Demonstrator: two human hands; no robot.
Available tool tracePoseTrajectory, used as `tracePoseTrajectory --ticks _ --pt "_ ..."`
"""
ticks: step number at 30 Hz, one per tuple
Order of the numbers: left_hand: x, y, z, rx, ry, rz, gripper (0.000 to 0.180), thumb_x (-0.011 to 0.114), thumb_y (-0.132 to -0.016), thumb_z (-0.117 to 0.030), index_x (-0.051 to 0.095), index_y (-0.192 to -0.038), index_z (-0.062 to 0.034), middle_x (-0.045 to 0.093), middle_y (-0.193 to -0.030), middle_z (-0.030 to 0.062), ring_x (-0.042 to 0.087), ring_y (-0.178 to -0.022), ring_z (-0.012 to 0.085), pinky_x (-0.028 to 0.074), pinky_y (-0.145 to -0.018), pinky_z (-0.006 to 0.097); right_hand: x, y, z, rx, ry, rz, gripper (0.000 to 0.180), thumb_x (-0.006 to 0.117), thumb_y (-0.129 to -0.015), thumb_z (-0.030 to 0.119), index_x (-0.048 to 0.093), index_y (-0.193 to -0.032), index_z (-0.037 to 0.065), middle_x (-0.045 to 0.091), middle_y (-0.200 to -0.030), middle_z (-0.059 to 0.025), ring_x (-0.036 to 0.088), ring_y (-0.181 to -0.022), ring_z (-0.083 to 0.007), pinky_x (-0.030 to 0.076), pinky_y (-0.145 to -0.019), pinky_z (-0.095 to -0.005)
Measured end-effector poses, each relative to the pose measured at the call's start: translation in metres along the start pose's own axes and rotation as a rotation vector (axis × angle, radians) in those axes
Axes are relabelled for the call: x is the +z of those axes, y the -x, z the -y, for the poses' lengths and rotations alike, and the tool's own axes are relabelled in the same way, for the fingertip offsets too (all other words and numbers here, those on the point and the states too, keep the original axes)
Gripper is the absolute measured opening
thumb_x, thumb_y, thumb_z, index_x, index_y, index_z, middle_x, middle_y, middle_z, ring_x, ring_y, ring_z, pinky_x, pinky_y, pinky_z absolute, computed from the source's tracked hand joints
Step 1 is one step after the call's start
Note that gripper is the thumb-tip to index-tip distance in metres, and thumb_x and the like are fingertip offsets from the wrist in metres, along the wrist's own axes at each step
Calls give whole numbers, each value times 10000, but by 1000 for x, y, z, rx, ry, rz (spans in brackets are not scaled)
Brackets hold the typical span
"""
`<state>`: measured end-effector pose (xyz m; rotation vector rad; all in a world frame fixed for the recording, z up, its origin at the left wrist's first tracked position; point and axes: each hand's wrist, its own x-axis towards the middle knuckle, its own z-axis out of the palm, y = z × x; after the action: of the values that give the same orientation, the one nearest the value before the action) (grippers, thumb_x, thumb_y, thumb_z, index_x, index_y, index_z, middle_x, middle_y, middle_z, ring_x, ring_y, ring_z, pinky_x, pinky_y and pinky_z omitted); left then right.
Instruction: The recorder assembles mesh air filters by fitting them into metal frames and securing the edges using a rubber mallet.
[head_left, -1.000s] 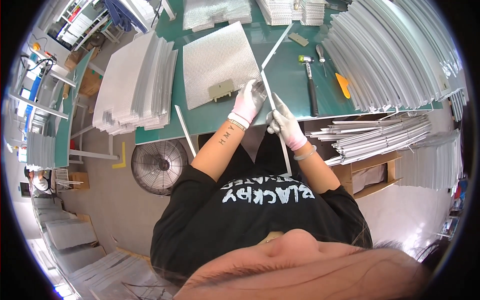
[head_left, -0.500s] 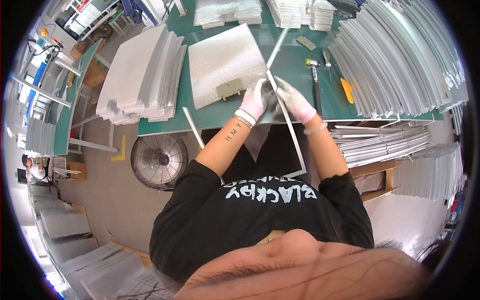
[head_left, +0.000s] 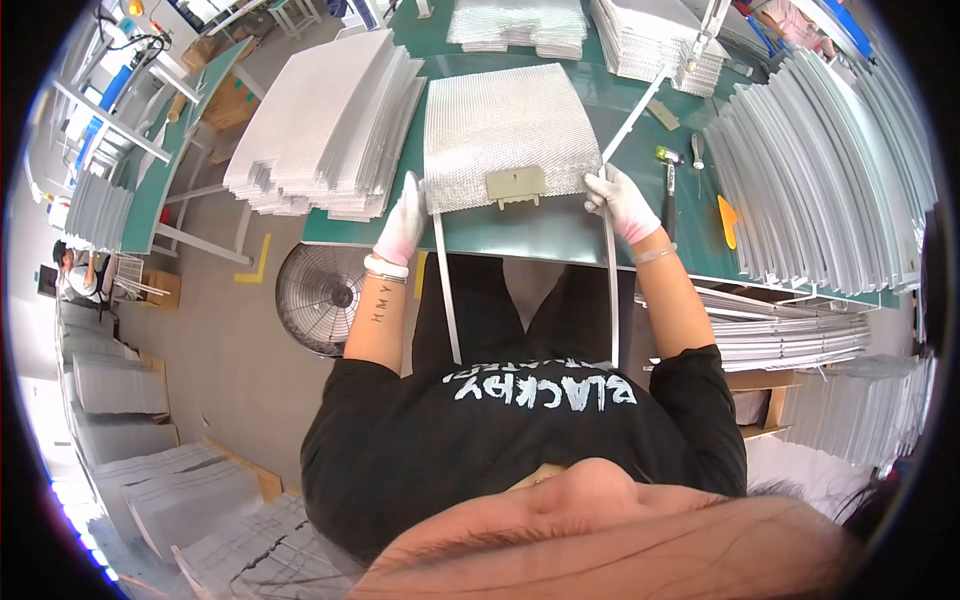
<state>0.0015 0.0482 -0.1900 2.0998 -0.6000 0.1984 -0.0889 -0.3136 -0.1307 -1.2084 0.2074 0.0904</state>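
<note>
A silver mesh filter sheet [head_left: 510, 125] lies on the green table before me, with a beige notched plate [head_left: 515, 184] on its near edge. Thin white frame strips run from the sheet's sides toward my body: the left strip [head_left: 446, 285] and the right strip [head_left: 612, 290]. Another strip [head_left: 632, 122] slants away from the sheet's right corner. My gloved left hand [head_left: 402, 222] stands upright at the sheet's left edge, fingers stretched out. At the near right corner, my gloved right hand [head_left: 622, 203] pinches the frame strip with curled fingers.
Stacked mesh sheets [head_left: 320, 120] stand left, and a long row of panels [head_left: 800, 180] right. A hammer [head_left: 670, 190], screwdriver [head_left: 698, 150], orange scraper [head_left: 727, 222] and second beige plate [head_left: 662, 114] lie on the table's right. A floor fan [head_left: 335, 298] stands below left.
My hands have moved apart from the strip joint to the sheet's two sides. The frame has turned and its strips now line up with the sheet's sides.
</note>
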Motion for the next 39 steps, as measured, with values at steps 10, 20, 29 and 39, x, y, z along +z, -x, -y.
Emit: tracePoseTrajectory --ticks 10,20,29,39 --pt "-15 -6 -137 -242 1012 -59 663 521 -903 75 218 -1491 31 640 -1121 71 633 -949 117 523 -854 238 -4 56 32 -199 41 -6 152 583 -959 155 502 -1049 64 447 -747 40 422 -613 -64 453 -640 -277" --pt "-63 48 -136 143 750 -106 417 477 -940 -68 470 -1324 95 561 -1312 180 503 -1247 248 343 -1080 370 55 120 86 -557 251 -103 228 598 -902 52 617 -1119 -17 637 -925 8 548 -808 -48 451 -736 -225" --pt "-70 -103 -202 218 731 -387 57 699 -862 -14 657 -897 2 610 -709 -46 508 -607 15 417 -588 168 67 60 154 -895 388 -397 255 705 -873 106 497 -731 67 432 -592 84 323 -531 -8 267 -456 -223" --pt "-34 -88 -165 157 715 -243 250 655 -864 38 585 -1104 29 676 -940 34 585 -759 47 480 -659 204 36 30 102 -896 302 -248 234 608 -903 52 609 -1124 -26 669 -911 -14 590 -798 -60 485 -709 -238"
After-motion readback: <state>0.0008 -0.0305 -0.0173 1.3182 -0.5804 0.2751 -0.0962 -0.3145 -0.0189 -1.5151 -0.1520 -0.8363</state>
